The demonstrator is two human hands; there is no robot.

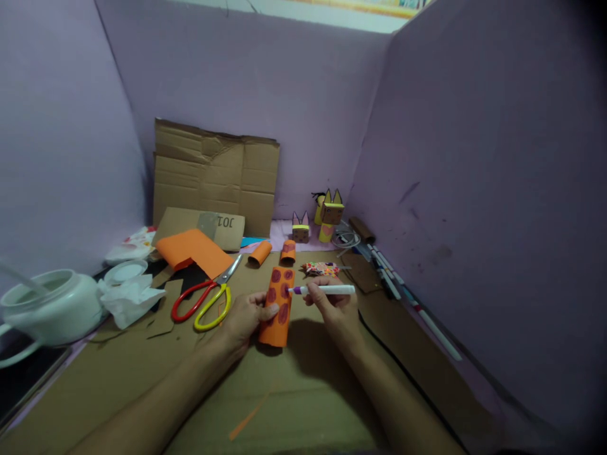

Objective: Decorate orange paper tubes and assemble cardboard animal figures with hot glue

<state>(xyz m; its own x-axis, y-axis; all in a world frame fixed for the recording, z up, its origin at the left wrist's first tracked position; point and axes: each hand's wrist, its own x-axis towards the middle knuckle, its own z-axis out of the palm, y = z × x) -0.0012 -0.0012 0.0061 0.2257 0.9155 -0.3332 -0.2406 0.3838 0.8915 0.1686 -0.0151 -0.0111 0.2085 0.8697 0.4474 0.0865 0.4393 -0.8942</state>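
Observation:
My left hand (246,316) is wrapped round an orange paper tube (279,306) with dark red spots, holding it upright on the cardboard work surface (308,392). My right hand (332,303) grips a white marker (327,289) with a purple tip. The marker lies level and its tip touches the tube's upper right side.
Two small orange tubes (260,253) lie behind. Scissors (203,300) with red and yellow handles sit left, beside orange paper (190,249), tissue (130,297) and a white pot (47,306). Cardboard sheets (215,174) lean on the back wall. Paper animal figures (329,215) and markers (389,272) are right.

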